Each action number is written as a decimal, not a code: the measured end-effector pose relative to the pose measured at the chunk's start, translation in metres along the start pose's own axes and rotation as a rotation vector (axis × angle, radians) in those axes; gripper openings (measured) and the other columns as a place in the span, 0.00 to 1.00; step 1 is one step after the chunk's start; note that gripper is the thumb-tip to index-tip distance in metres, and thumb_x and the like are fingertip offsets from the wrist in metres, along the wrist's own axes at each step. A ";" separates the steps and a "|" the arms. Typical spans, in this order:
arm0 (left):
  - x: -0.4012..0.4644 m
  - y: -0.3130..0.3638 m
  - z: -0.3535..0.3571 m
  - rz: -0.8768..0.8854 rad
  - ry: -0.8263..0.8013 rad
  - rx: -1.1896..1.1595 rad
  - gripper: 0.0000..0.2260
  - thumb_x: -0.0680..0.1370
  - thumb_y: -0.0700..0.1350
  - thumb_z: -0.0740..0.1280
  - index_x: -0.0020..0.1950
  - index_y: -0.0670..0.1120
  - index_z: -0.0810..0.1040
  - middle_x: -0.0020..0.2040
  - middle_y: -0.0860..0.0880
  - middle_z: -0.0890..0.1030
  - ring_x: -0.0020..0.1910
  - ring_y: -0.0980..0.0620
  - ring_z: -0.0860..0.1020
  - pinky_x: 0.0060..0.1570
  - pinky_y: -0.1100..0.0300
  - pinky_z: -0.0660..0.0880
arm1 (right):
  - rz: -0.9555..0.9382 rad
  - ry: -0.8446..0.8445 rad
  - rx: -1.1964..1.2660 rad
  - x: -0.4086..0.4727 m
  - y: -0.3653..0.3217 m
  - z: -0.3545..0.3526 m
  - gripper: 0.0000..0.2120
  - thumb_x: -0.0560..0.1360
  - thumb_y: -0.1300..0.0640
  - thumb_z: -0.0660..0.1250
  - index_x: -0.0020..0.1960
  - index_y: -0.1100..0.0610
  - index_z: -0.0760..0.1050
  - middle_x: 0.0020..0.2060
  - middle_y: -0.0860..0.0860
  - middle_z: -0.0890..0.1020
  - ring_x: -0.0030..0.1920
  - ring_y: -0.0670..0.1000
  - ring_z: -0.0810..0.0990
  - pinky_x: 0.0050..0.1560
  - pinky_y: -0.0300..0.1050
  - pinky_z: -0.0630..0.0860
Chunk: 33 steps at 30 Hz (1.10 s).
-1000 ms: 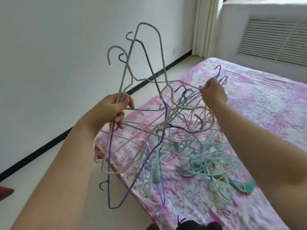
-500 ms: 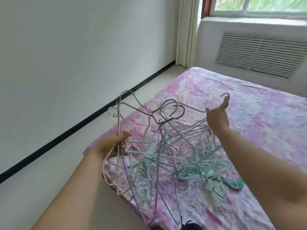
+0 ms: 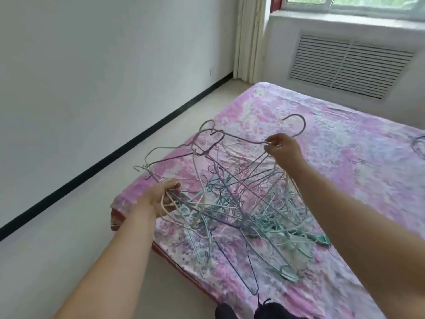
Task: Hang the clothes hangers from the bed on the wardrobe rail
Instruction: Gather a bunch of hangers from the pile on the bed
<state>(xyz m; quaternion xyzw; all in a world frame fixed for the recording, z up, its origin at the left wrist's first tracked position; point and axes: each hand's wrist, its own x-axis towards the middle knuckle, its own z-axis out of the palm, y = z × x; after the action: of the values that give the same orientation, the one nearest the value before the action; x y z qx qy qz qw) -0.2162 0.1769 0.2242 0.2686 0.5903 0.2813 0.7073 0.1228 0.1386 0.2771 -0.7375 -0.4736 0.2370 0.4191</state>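
my left hand (image 3: pixel 161 199) grips the tangled hangers (image 3: pixel 230 199) over the bed's (image 3: pixel 345 157) near corner; my right hand (image 3: pixel 281 147) pinches one hanger's neck farther right.

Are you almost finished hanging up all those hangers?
Not yet. Nothing looks hung: no wardrobe rail shows in this view. In hand: the left hand grips a bunch of wires at the edge of the tangled pile of hangers, and the right hand pinches one pale hanger by its neck. Left: pulling the tangle apart and carrying everything off the bed, including another hanger lying at the far right edge.
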 end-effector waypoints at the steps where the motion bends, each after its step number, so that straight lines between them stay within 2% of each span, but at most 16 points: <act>1: 0.002 -0.002 0.000 -0.010 0.002 -0.020 0.12 0.81 0.46 0.63 0.41 0.42 0.78 0.24 0.49 0.78 0.21 0.54 0.77 0.31 0.58 0.77 | -0.006 -0.057 -0.020 -0.002 -0.011 0.001 0.06 0.74 0.60 0.69 0.51 0.55 0.77 0.41 0.52 0.79 0.38 0.50 0.76 0.36 0.39 0.72; 3: 0.007 -0.005 -0.003 -0.053 0.011 -0.084 0.12 0.82 0.47 0.60 0.45 0.42 0.77 0.24 0.48 0.78 0.20 0.52 0.77 0.26 0.59 0.77 | 0.003 -0.212 -0.041 -0.004 -0.026 0.007 0.06 0.76 0.62 0.67 0.51 0.54 0.75 0.41 0.50 0.79 0.34 0.49 0.77 0.27 0.37 0.73; 4: 0.012 -0.007 -0.005 -0.069 0.023 -0.111 0.12 0.83 0.48 0.59 0.46 0.43 0.77 0.25 0.48 0.78 0.21 0.51 0.77 0.24 0.58 0.77 | -0.003 -0.235 -0.047 -0.006 -0.031 0.011 0.06 0.76 0.62 0.67 0.52 0.54 0.75 0.41 0.49 0.79 0.33 0.48 0.78 0.25 0.36 0.73; 8: 0.020 -0.013 0.004 -0.058 0.021 -0.230 0.18 0.83 0.50 0.56 0.41 0.41 0.76 0.23 0.48 0.76 0.29 0.48 0.75 0.28 0.58 0.77 | -0.030 -0.075 -0.160 -0.012 -0.025 0.017 0.07 0.77 0.59 0.66 0.53 0.49 0.75 0.44 0.49 0.81 0.36 0.51 0.82 0.35 0.44 0.76; 11: 0.022 -0.019 -0.006 -0.025 0.011 -0.256 0.18 0.81 0.56 0.59 0.41 0.43 0.74 0.21 0.50 0.73 0.23 0.47 0.75 0.33 0.57 0.76 | -0.023 -0.194 -0.246 -0.019 -0.014 0.018 0.10 0.77 0.58 0.67 0.57 0.49 0.76 0.45 0.49 0.80 0.38 0.47 0.79 0.39 0.42 0.74; 13: 0.022 -0.024 -0.020 -0.053 0.003 -0.300 0.15 0.80 0.54 0.62 0.42 0.43 0.71 0.19 0.51 0.70 0.18 0.50 0.72 0.28 0.59 0.76 | -0.050 -0.264 -0.249 -0.023 -0.012 0.016 0.08 0.76 0.58 0.69 0.54 0.49 0.76 0.45 0.50 0.80 0.39 0.45 0.77 0.37 0.39 0.70; 16: 0.023 -0.025 -0.029 -0.098 -0.014 -0.264 0.07 0.80 0.42 0.64 0.44 0.43 0.69 0.22 0.49 0.70 0.18 0.52 0.70 0.24 0.61 0.75 | -0.092 -0.110 -0.138 -0.030 -0.017 0.018 0.07 0.76 0.58 0.69 0.48 0.51 0.71 0.42 0.48 0.80 0.40 0.47 0.78 0.37 0.42 0.71; 18: 0.020 -0.028 -0.024 -0.095 -0.003 -0.146 0.06 0.80 0.40 0.63 0.44 0.42 0.70 0.25 0.45 0.74 0.20 0.50 0.73 0.24 0.59 0.76 | -0.130 0.031 -0.073 -0.041 -0.027 0.029 0.08 0.77 0.58 0.66 0.45 0.52 0.66 0.43 0.50 0.81 0.43 0.52 0.80 0.42 0.49 0.76; 20: 0.011 -0.033 -0.011 -0.086 0.006 -0.079 0.03 0.81 0.40 0.62 0.48 0.43 0.71 0.27 0.43 0.77 0.22 0.48 0.76 0.26 0.57 0.78 | -0.144 0.058 -0.056 -0.055 -0.041 0.049 0.08 0.78 0.59 0.63 0.43 0.53 0.64 0.46 0.54 0.81 0.45 0.57 0.80 0.43 0.49 0.76; 22: -0.001 -0.039 0.007 -0.076 -0.011 -0.098 0.04 0.81 0.39 0.61 0.48 0.47 0.70 0.27 0.44 0.78 0.23 0.49 0.77 0.28 0.55 0.78 | -0.101 -0.020 -0.009 -0.070 -0.053 0.068 0.08 0.78 0.60 0.62 0.43 0.53 0.64 0.50 0.54 0.81 0.45 0.54 0.79 0.42 0.48 0.75; 24: -0.012 -0.044 0.027 -0.043 -0.035 -0.161 0.08 0.81 0.37 0.61 0.44 0.47 0.71 0.24 0.47 0.78 0.22 0.52 0.77 0.27 0.59 0.76 | 0.023 -0.177 0.163 -0.086 -0.064 0.081 0.09 0.77 0.60 0.65 0.49 0.54 0.64 0.52 0.52 0.79 0.44 0.50 0.78 0.42 0.46 0.74; 26: -0.025 -0.050 0.046 0.006 -0.089 -0.213 0.08 0.82 0.42 0.60 0.43 0.46 0.72 0.26 0.50 0.79 0.24 0.54 0.78 0.25 0.63 0.73 | 0.128 -0.370 0.270 -0.102 -0.066 0.090 0.18 0.75 0.61 0.68 0.59 0.57 0.62 0.56 0.52 0.77 0.48 0.50 0.78 0.46 0.46 0.77; 28: -0.035 -0.060 0.061 0.056 -0.145 -0.200 0.11 0.82 0.52 0.58 0.54 0.47 0.74 0.31 0.51 0.81 0.28 0.55 0.79 0.28 0.61 0.72 | 0.184 -0.512 0.293 -0.119 -0.059 0.096 0.27 0.74 0.62 0.68 0.69 0.59 0.59 0.63 0.54 0.74 0.55 0.52 0.77 0.48 0.46 0.79; 30: -0.038 -0.073 0.071 0.108 -0.217 -0.163 0.23 0.80 0.61 0.54 0.63 0.46 0.74 0.40 0.48 0.83 0.35 0.52 0.81 0.35 0.56 0.74 | 0.178 -0.574 0.259 -0.133 -0.052 0.093 0.28 0.75 0.62 0.67 0.71 0.59 0.58 0.65 0.54 0.72 0.55 0.52 0.76 0.47 0.44 0.78; 32: -0.046 -0.086 0.082 0.130 -0.293 -0.136 0.25 0.78 0.63 0.53 0.63 0.49 0.76 0.49 0.46 0.83 0.45 0.51 0.82 0.42 0.53 0.78 | 0.156 -0.607 0.230 -0.142 -0.047 0.083 0.26 0.76 0.61 0.65 0.71 0.60 0.59 0.65 0.57 0.72 0.58 0.54 0.76 0.53 0.48 0.77; 33: -0.051 -0.089 0.088 0.139 -0.305 -0.132 0.22 0.78 0.63 0.54 0.59 0.50 0.77 0.49 0.47 0.82 0.45 0.51 0.82 0.42 0.54 0.79 | 0.132 -0.636 0.206 -0.147 -0.045 0.077 0.27 0.77 0.61 0.63 0.72 0.60 0.58 0.64 0.57 0.72 0.60 0.55 0.75 0.55 0.49 0.76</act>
<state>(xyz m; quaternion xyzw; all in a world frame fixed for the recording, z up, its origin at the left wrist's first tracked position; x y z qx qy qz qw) -0.1299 0.0738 0.2096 0.3012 0.4363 0.3236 0.7837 -0.0218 0.0459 0.2668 -0.6096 -0.5053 0.5283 0.3066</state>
